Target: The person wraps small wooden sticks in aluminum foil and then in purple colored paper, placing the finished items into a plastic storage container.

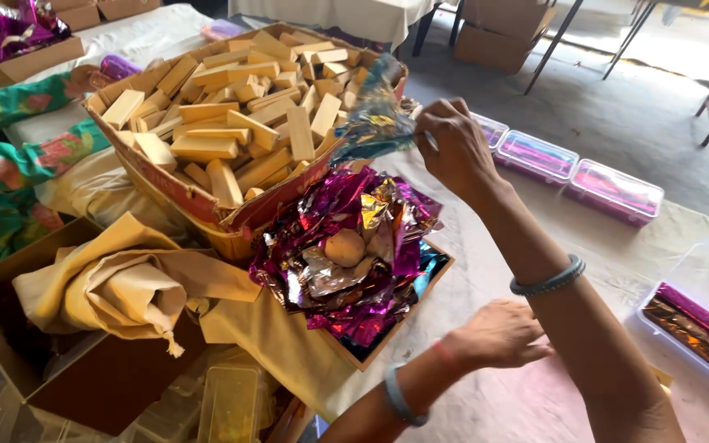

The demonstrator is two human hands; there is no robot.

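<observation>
Risk: the foil sheet (375,111) is thin and held by one edge only; a loose pinch or a draught could drop it into the cardboard box of tan bars (231,115) directly beside it. Its free end could also snag on the box rim and tear.

Right hand (453,148): raised just right of the box, fingers pressed together, pinching the foil sheet.

Left hand (494,335): below and right of the box, palm down on the cloth-covered surface (486,246), fingers loosely spread, holding nothing, beside the tray of crumpled foil wrappers (346,246)
</observation>
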